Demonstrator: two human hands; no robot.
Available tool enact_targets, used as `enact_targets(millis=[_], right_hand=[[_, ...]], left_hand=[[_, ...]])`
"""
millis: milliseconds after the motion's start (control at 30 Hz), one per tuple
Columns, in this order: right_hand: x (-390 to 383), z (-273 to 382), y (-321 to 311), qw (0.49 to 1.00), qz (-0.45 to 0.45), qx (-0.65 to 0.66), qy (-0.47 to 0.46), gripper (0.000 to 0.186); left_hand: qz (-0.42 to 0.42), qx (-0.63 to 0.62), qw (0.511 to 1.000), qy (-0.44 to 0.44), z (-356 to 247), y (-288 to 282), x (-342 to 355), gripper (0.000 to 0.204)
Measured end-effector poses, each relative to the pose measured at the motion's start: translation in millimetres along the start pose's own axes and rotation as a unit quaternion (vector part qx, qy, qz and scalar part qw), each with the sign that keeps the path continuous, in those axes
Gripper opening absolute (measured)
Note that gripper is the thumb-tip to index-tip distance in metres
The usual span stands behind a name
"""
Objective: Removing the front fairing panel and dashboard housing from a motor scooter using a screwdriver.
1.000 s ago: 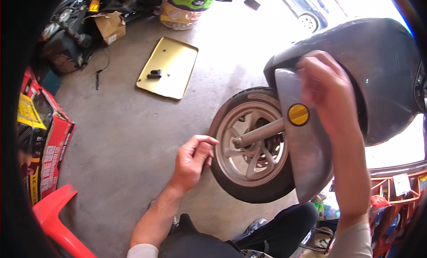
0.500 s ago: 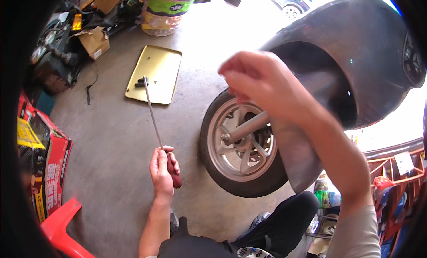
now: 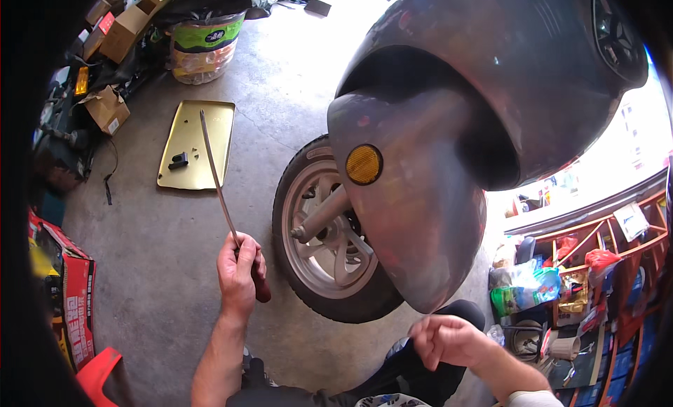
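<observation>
The person's left hand [image 3: 238,277] is closed around a long screwdriver [image 3: 219,186], the fingers wrapped about its dark red handle [image 3: 262,288] and the thumb laid along it near the base of the shaft. The metal shaft rises out of the fist, slanting up and slightly to the left, and in this view its upper end crosses a gold-coloured tray [image 3: 184,137] on the concrete floor [image 3: 168,267]; the very tip is too small to make out. On the tray lie a black part [image 3: 178,160] and a few tiny dark pieces. The right hand [image 3: 449,340] is just below the lower point of a grey fender [image 3: 420,225], its fingers loosely curled; whether they touch the fender or hold something small cannot be told. Behind that hand shows a dark trouser leg [image 3: 459,312]. The fender, with a round amber reflector [image 3: 364,164] on its side, partly covers a front wheel [image 3: 308,274] that has a black tyre and silver spokes, to the right of the screwdriver and apart from it. Above the fender bulges the grey bodywork [image 3: 533,77] of the vehicle. Beyond the tray stands a clear tub [image 3: 203,56] with a green band; a red box [image 3: 78,302] is at far left.
</observation>
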State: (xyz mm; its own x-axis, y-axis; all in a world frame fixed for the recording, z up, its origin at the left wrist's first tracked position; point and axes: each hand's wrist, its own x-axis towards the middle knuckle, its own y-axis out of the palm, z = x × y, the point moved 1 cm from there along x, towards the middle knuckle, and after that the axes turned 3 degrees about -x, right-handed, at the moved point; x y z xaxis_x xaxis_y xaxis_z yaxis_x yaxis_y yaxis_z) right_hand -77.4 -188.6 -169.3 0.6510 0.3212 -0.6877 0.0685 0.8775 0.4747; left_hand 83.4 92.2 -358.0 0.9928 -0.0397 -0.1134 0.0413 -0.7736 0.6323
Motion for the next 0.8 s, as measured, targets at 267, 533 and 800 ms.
enact_targets(millis=[267, 533, 800], right_hand=[[14, -27, -23, 0.978, -0.002, 0.164, -0.129, 0.042], [12, -22, -18, 0.988, -0.023, 0.109, -0.11, 0.034], [-16, 74, 42, 0.501, -0.297, -0.613, -0.534, 0.037]], left_hand=[[0.0, 0.011, 1.0, -0.006, 14, 8, -11, 0.017], [0.002, 0.002, 1.0, -0.009, 17, 11, -12, 0.018], [0.013, 0.018, 0.999, -0.023, 17, 9, -12, 0.019]])
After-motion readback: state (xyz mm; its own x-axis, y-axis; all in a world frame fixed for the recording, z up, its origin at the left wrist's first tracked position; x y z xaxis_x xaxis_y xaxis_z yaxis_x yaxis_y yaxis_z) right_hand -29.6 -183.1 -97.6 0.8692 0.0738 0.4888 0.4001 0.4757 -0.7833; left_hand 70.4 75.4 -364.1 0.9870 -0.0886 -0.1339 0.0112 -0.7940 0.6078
